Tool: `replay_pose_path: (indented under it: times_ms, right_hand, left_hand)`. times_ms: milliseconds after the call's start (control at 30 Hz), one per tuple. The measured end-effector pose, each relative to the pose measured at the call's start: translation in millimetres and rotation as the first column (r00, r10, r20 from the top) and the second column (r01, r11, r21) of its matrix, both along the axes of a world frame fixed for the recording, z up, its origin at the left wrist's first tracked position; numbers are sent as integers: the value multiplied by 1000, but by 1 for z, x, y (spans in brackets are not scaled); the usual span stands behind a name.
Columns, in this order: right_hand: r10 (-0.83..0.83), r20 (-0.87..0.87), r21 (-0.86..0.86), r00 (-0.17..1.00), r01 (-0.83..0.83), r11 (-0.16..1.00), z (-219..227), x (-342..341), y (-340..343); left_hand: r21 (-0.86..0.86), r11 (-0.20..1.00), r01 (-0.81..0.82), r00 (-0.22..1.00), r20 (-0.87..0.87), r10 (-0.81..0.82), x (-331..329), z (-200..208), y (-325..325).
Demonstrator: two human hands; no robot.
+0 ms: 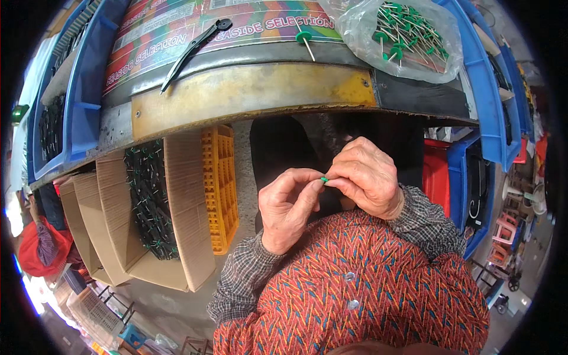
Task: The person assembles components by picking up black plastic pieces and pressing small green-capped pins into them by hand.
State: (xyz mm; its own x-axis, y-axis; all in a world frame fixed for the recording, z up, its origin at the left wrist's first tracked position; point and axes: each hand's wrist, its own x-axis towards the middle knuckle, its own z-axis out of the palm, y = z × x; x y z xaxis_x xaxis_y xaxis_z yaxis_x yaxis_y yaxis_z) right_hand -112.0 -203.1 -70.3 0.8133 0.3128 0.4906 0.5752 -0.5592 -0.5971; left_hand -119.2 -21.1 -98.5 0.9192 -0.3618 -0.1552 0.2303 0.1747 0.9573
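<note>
In front of my body, just below the table edge, my left hand (pixel 288 204) and my right hand (pixel 368 177) meet fingertip to fingertip. Thumb and forefinger of both hands pinch a small green piece (pixel 324 179), mostly covered by the fingers. Its exact kind is too small to make out. On the table beyond lies one pin with a green disc and a pale metal shaft (pixel 304 38). More green-headed pins (pixel 408 32) fill an open clear plastic bag (pixel 441 69) at the far right.
A slim black tool with a pointed end (pixel 195 54) rests on the printed table cover. Blue bins (pixel 83 100) flank the table. Lower left stands a cardboard box (pixel 189 207) of black parts with green-tipped pins, beside a yellow crate (pixel 219 189). A red container (pixel 436 174) is at right.
</note>
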Motion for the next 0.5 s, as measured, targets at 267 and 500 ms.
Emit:
replay_pose_path:
  times_ms: [267,500]
  right_hand:
    - [10,-13,-4,1000,-11,1000,0,1,0]
    - [8,4,-29,1000,-7,1000,0,-1,1]
  left_hand:
    - [5,1000,-6,1000,-12,6,2,1,-1]
    - [-9,1000,-16,998,-54,16,0,-1,-2]
